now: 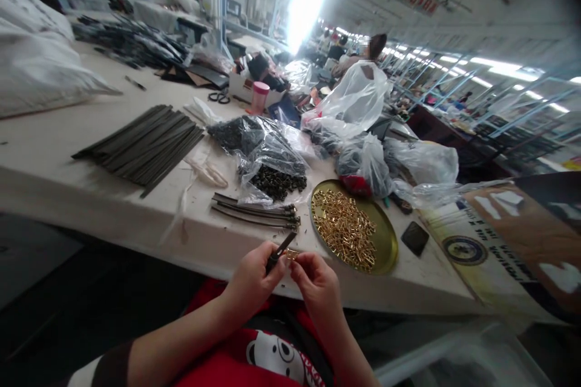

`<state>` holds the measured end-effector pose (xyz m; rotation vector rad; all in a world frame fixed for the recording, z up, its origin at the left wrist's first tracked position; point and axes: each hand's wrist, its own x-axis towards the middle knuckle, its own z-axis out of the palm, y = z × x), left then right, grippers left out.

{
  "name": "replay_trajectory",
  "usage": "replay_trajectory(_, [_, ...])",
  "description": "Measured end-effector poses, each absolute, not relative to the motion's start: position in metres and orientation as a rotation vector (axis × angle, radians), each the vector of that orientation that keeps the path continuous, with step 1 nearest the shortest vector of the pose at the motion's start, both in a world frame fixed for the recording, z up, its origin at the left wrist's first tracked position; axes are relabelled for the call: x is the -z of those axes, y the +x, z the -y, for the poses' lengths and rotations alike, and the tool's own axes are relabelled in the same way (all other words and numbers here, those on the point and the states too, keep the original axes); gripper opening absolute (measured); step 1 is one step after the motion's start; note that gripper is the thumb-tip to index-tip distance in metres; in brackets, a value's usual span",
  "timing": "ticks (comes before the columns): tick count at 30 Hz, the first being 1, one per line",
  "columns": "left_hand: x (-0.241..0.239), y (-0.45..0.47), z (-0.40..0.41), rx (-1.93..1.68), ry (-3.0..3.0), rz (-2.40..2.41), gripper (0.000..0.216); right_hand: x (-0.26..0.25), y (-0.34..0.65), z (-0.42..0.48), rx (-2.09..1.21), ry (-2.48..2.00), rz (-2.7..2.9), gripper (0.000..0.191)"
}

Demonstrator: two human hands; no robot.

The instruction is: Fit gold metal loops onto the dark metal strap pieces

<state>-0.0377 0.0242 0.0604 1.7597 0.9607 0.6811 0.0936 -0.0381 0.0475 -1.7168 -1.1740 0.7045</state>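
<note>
My left hand (254, 272) is closed around a short dark flat strip (285, 243) with a slit in it, its tip pointing up and right. Fingertips of my right hand (320, 281) pinch together close beside it, at a small gold metal fitting (293, 255) that is partly hidden by the fingers. Both hands are over the table's front edge. To their right, a round greenish-gold tray (387, 249) holds a heap of small gold fittings (345, 230). Several dark straps with metal ends (254, 213) lie just beyond my hands.
A fan of dark strips (140, 145) lies at the left. Behind the straps, an open plastic bag (276, 151) spills small dark fittings (279, 181). Scissors (219, 97), a pink-lidded jar (259, 98), more plastic bags (351, 100) and a dark square piece (414, 238) surround the work area.
</note>
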Motion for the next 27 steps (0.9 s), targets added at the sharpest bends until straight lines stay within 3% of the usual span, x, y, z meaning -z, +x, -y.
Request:
replay_trajectory(10, [-0.063, -0.017, -0.001, -0.679, 1.886, -1.001, 0.017, -0.054, 0.107, 0.059, -0.552, -1.634, 1.226, 0.015])
replay_trajectory(18, [-0.058, -0.005, -0.009, -0.674, 1.773, -1.099, 0.016, -0.039, 0.115, 0.041, -0.074, -1.667, 1.544, 0.014])
replay_trajectory(20, [-0.055, 0.000, -0.016, -0.669, 1.736, -1.097, 0.016, -0.037, 0.120, 0.032, -0.170, -1.668, 1.470, 0.014])
replay_trajectory(25, [-0.052, 0.014, -0.035, -0.580, 1.692, -1.099, 0.015, -0.032, 0.135, 0.013, -0.790, -1.573, 1.085, 0.018])
replay_trajectory(27, [-0.049, 0.018, -0.041, -0.540, 1.683, -1.081, 0.015, -0.027, 0.139, 0.010, -0.791, -1.595, 1.081, 0.019])
